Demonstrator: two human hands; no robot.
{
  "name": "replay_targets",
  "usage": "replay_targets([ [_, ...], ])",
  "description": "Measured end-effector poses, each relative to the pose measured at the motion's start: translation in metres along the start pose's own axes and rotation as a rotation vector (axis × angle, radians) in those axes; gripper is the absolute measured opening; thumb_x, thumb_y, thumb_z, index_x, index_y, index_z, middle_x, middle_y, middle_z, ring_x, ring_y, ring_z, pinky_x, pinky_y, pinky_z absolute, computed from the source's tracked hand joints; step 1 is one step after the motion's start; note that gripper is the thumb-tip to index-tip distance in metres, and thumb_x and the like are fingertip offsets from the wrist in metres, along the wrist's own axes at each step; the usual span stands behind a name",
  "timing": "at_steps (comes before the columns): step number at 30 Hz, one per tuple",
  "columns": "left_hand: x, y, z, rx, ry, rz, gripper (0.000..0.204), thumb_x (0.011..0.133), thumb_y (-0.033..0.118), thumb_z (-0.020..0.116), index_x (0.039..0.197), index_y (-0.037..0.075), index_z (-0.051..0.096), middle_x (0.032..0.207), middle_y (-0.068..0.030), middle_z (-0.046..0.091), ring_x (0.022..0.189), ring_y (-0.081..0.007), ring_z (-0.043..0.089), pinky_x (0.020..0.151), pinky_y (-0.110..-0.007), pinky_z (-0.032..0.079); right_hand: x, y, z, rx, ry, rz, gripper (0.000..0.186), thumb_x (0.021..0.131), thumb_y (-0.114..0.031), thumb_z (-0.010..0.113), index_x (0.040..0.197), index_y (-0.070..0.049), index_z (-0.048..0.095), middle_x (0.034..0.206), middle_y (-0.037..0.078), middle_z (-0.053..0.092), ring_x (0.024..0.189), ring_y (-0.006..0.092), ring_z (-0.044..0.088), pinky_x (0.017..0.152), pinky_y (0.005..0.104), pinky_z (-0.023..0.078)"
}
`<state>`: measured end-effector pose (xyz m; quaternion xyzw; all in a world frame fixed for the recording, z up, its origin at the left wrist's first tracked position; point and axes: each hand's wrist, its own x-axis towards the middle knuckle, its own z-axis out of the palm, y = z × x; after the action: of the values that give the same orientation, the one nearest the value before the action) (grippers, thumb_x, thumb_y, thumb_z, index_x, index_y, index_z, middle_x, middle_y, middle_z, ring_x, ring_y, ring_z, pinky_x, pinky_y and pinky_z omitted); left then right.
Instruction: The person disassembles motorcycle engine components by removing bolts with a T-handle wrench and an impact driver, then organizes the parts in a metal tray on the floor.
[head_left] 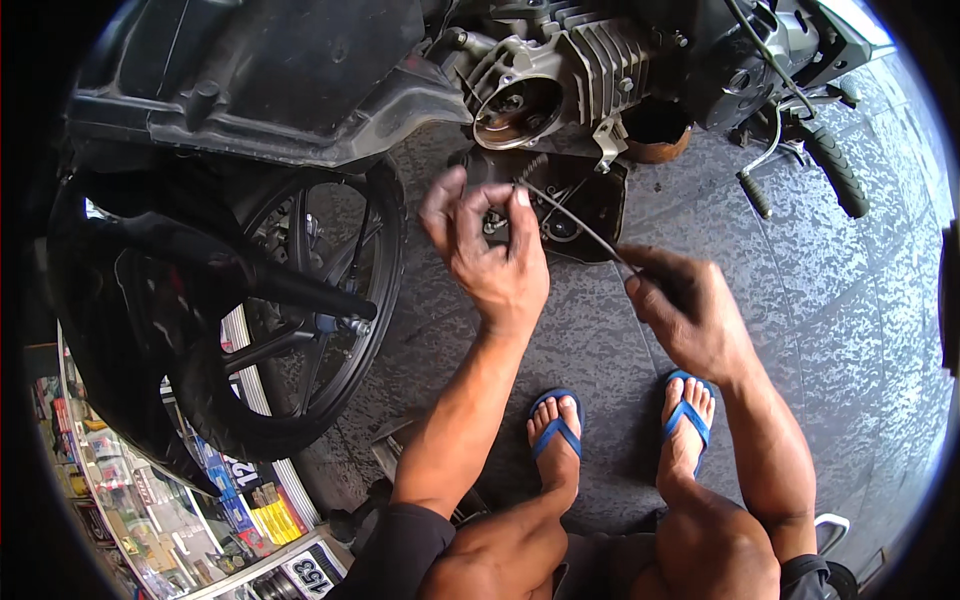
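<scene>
My right hand, its fingers blackened with grease, grips the near end of a thin dark rod. The rod slants up and left to my left hand, whose thumb and index finger pinch at its far end. A small ribbed or coiled piece shows just beyond those fingertips; whether it belongs to the rod I cannot tell. Below both hands a dark metal tray on the floor contains several small metal parts. Past the tray is a motorcycle engine with a round open cylinder cover.
A motorcycle wheel with a black tyre stands on my left, under dark bodywork. Behind it is a glass display case of packaged goods. A brown bowl sits below the engine. A rubber footpeg juts out at right.
</scene>
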<state>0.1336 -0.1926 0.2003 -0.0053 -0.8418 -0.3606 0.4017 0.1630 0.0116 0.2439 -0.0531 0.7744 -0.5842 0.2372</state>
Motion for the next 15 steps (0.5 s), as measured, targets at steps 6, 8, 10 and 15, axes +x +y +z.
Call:
replay_targets([
  [6, -0.051, -0.047, 0.028, -0.006, -0.185, -0.263, 0.010, 0.082, 0.005, 0.072, 0.084, 0.000, 0.064, 0.110, -0.0122, 0.054, 0.109, -0.0259, 0.054, 0.094, -0.038, 0.044, 0.006, 0.052, 0.017, -0.062, 0.083, 0.031, 0.039, 0.086, -0.012, 0.055, 0.119, 0.008, 0.061, 0.104, 0.029, 0.067, 0.100, 0.0363, 0.068, 0.091, 0.0399, 0.050],
  [8, -0.057, -0.064, 0.037, 0.028, -0.259, -0.287, 0.010, 0.080, 0.006, 0.073, 0.085, 0.001, 0.065, 0.107, -0.0125, 0.056, 0.108, -0.0263, 0.054, 0.095, -0.038, 0.044, 0.008, 0.060, 0.019, -0.096, 0.083, 0.121, 0.039, 0.086, -0.012, 0.054, 0.119, 0.008, 0.062, 0.105, 0.030, 0.066, 0.102, 0.0364, 0.067, 0.092, 0.0400, 0.049],
  [10, -0.058, -0.073, 0.041, 0.042, -0.344, -0.347, 0.012, 0.079, 0.007, 0.074, 0.086, 0.002, 0.067, 0.107, -0.0124, 0.057, 0.108, -0.0264, 0.055, 0.095, -0.038, 0.045, 0.011, 0.069, 0.021, -0.106, 0.086, 0.122, 0.038, 0.086, -0.012, 0.054, 0.118, 0.007, 0.062, 0.105, 0.030, 0.066, 0.102, 0.0367, 0.067, 0.092, 0.0401, 0.049],
  [15, -0.064, -0.087, 0.041, 0.189, -0.255, -0.280, 0.024, 0.078, 0.012, 0.076, 0.099, 0.002, 0.068, 0.099, -0.0112, 0.064, 0.098, -0.0257, 0.059, 0.088, -0.037, 0.047, 0.008, 0.076, 0.022, -0.134, 0.090, 0.122, 0.038, 0.087, -0.013, 0.053, 0.118, 0.007, 0.062, 0.101, 0.028, 0.068, 0.098, 0.0347, 0.069, 0.089, 0.0392, 0.050],
])
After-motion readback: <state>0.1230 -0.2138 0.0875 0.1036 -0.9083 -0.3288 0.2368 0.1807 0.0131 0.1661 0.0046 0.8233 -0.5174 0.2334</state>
